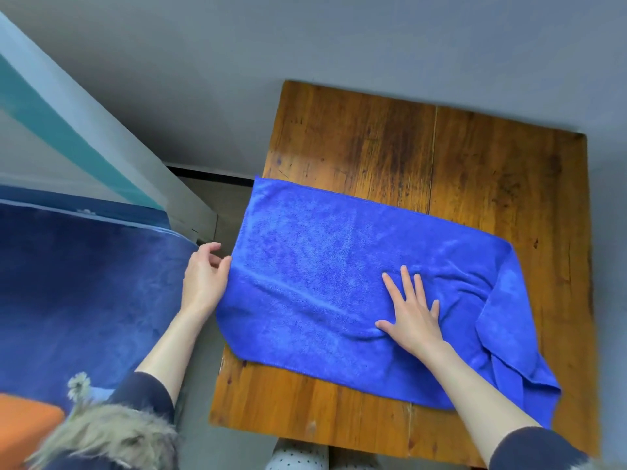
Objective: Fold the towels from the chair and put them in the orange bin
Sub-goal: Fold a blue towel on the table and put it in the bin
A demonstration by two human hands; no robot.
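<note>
Head cam had the blue towel (325,276) lying across the table (475,157), long axis running roughly 10 to 4 o'clock, so basically sideways in front of me. My right hand (412,310) was flat on it near the middle, fingers spread, pressing it down. My left hand (203,276) sat at the 9 o'clock end, fingers loosely curled, thumb touching that short edge but not really pinching it as far as I could tell. So left was the closer one for lifting that end over toward 3 o'clock, I reckoned. The 4 o'clock end was bunched up. Something orange (23,425) showed at 8 o'clock, probably the bin; couldn't see inside.
</note>
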